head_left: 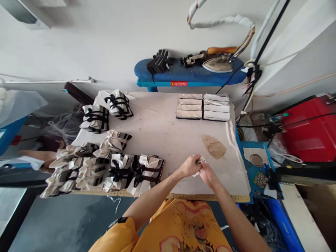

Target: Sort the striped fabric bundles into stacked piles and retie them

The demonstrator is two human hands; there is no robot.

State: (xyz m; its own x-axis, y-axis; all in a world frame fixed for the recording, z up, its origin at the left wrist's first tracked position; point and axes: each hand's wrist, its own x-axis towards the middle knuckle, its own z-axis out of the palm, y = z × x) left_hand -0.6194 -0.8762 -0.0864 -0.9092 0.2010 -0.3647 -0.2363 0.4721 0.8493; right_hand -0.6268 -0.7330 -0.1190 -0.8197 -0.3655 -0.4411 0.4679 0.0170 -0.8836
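Note:
Both my hands meet over the front right part of the cloth-covered table (pixel 168 122). My left hand (pixel 190 166) is closed on one side of a small folded piece of whitish fabric (pixel 201 160). From the right, my right hand (pixel 208 174) pinches the same piece. Fingers cover most of the fabric, so its full shape is hidden. Just beyond the hands lies a brown iron-shaped scorch mark (pixel 214 146) on the cover. Farther back, two neat stacks of folded strips sit side by side, a beige stack (pixel 189 106) and a white stack (pixel 216 107).
Several tied fabric bundles (pixel 119 171) crowd the table's left side. Behind the table, an iron (pixel 217 64) and a dark striped bundle (pixel 159 63) rest on a blue padded board (pixel 183 74). A blue tray (pixel 256 148) and a red case (pixel 309 129) are at right.

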